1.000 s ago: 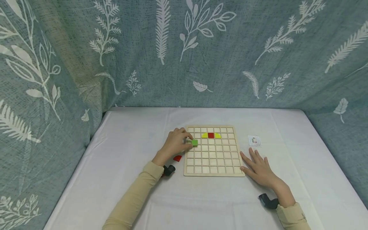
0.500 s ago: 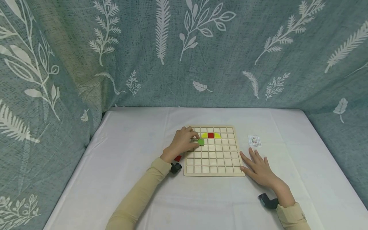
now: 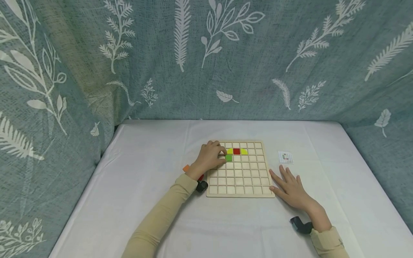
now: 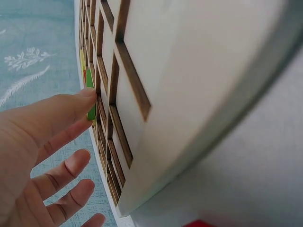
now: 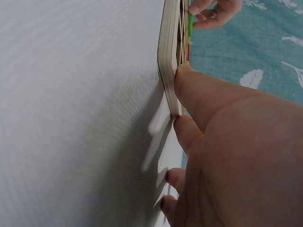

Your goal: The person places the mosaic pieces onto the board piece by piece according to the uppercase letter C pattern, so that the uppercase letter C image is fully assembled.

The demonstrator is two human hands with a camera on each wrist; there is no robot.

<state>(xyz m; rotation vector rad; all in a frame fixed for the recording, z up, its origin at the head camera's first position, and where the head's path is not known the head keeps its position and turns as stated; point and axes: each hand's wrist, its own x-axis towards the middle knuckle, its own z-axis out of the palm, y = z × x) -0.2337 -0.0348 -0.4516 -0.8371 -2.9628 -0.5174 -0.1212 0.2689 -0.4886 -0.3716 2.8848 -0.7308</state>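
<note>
My left hand [image 3: 209, 157] pinches a green square tile [image 3: 228, 158] between thumb and index finger, over a cell of the wooden grid board [image 3: 238, 173]. In the left wrist view the green tile [image 4: 89, 79] shows between the thumb and a finger, its other fingers spread loosely. Just above it on the board, a red square tile [image 3: 236, 151] sits between two yellow pieces, a left one [image 3: 230, 151] and a right one [image 3: 244, 152]. My right hand [image 3: 291, 190] lies with fingers spread; its thumb and index finger touch the board's right edge [image 5: 169, 61].
A small printed grid card [image 3: 285, 157] lies right of the board. An orange piece [image 3: 186, 168] and a red piece [image 3: 201, 177] are partly hidden by my left wrist. A white cloth [image 3: 238, 225] covers the table; patterned curtains [image 3: 200, 61] hang behind and beside it.
My left hand has carried the green tile rightward over the board to below the left yellow piece. The orange piece has come into sight. The right hand stays put.
</note>
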